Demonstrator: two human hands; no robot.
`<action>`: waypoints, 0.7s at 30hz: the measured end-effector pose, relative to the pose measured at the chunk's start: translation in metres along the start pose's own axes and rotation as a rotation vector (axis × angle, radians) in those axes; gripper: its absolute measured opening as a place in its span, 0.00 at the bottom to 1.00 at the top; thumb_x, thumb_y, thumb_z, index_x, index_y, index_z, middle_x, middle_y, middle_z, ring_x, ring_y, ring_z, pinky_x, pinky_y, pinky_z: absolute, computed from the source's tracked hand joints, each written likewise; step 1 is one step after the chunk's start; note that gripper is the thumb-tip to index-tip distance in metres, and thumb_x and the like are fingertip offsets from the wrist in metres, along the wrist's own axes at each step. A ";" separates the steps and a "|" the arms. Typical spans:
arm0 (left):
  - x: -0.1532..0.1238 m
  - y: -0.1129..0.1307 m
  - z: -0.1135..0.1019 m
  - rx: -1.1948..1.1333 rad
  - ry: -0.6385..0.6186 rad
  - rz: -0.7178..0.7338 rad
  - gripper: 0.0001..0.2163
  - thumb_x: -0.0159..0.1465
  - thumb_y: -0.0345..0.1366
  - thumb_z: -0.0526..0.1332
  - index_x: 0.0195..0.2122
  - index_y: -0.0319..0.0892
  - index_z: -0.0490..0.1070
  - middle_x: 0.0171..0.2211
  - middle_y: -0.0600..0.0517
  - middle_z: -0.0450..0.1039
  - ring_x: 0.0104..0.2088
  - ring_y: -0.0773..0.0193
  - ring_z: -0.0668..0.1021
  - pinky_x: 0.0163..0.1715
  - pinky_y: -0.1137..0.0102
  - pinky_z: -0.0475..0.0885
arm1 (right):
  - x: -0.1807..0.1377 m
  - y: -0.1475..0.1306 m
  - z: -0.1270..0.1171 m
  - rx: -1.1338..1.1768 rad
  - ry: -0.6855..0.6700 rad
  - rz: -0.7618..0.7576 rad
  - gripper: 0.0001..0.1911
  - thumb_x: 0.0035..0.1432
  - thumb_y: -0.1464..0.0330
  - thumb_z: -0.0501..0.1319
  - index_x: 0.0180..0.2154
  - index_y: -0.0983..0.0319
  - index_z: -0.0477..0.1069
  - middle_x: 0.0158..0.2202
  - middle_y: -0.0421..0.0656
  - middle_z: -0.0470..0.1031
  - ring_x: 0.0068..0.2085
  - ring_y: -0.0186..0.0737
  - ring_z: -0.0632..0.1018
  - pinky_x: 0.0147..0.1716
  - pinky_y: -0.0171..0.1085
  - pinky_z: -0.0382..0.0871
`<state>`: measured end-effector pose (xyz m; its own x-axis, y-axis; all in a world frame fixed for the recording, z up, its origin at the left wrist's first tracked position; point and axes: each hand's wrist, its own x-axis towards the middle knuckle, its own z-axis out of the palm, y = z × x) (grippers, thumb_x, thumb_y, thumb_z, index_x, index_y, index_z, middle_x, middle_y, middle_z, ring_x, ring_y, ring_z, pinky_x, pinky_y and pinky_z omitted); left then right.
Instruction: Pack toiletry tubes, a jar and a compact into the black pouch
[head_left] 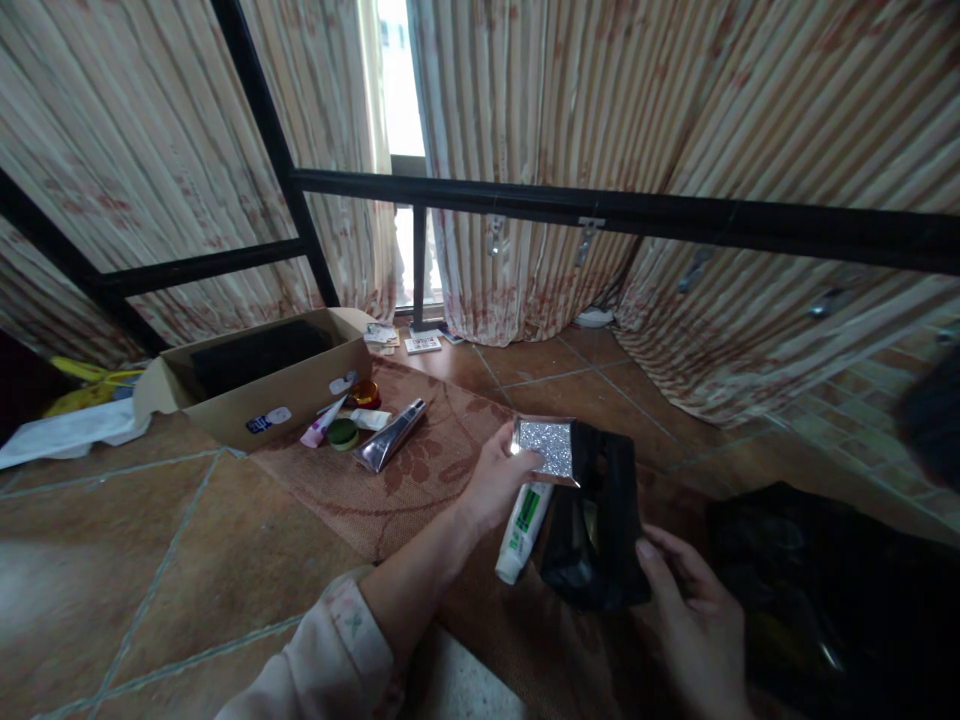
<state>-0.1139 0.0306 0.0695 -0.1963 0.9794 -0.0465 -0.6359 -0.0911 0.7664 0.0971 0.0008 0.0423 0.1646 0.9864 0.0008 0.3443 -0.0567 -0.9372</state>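
My left hand (495, 478) is closed on a flat, square silver glitter case (546, 447), thumb on top. Just below it is a white and green tube (521, 535); I cannot tell whether the hand holds it too. A black pouch (592, 550) sits directly right of these, its top open. My right hand (694, 610) pinches the pouch's right edge between thumb and fingers. What lies inside the pouch is mostly hidden in shadow.
On the brown patterned mat (442, 450) lie a silver tube (390, 436), a green-lidded jar (343, 433), an amber jar (365, 394) and small tubes. Behind them stands an open cardboard box (247, 400). A black bag (840, 600) is at right; a black metal rail (525, 195) crosses before curtains.
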 end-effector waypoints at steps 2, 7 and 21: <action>-0.002 0.002 0.002 -0.025 -0.014 -0.057 0.16 0.45 0.28 0.65 0.37 0.38 0.71 0.31 0.50 0.75 0.31 0.63 0.76 0.35 0.67 0.72 | 0.000 0.001 0.000 -0.001 -0.001 0.002 0.27 0.48 0.50 0.63 0.44 0.62 0.75 0.41 0.46 0.78 0.39 0.44 0.78 0.32 0.34 0.71; -0.003 0.003 0.003 -0.066 0.037 -0.075 0.14 0.44 0.27 0.66 0.34 0.38 0.71 0.30 0.51 0.75 0.31 0.62 0.76 0.37 0.66 0.72 | 0.001 0.002 0.000 -0.001 0.004 -0.003 0.28 0.47 0.49 0.64 0.44 0.61 0.75 0.41 0.46 0.78 0.39 0.44 0.77 0.32 0.34 0.70; 0.001 -0.002 0.000 -0.024 0.050 0.058 0.13 0.44 0.26 0.64 0.33 0.39 0.70 0.28 0.53 0.74 0.29 0.66 0.74 0.34 0.70 0.69 | 0.000 -0.001 0.000 0.001 0.006 -0.002 0.27 0.46 0.49 0.63 0.43 0.61 0.75 0.41 0.46 0.78 0.40 0.44 0.77 0.33 0.34 0.70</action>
<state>-0.1132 0.0320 0.0677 -0.2697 0.9623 -0.0346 -0.6401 -0.1524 0.7530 0.0966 0.0007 0.0429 0.1692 0.9856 0.0044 0.3438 -0.0548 -0.9374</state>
